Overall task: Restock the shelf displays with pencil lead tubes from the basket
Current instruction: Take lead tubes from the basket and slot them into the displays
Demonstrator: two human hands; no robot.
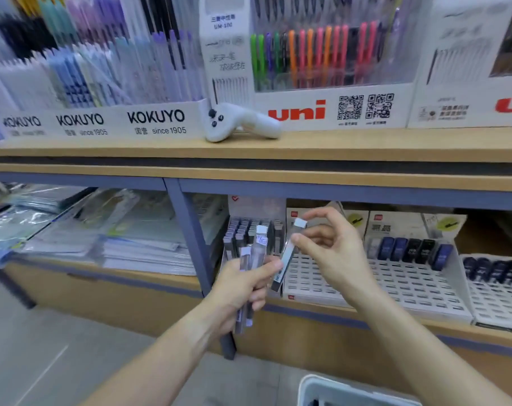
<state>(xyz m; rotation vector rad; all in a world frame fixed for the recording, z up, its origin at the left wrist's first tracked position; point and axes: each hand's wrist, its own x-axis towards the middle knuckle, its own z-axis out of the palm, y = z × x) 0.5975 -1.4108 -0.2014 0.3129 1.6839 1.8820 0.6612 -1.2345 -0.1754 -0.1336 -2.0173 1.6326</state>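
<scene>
Head view: lead tubes [256, 253] in both hands.

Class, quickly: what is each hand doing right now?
Left hand: grips a bundle of lead tubes.
Right hand: pinches a single tube.

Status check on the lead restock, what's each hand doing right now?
Left hand grips a bundle of tubes. Right hand pinches a single tube before the slotted display. Nothing blocks it.
</scene>
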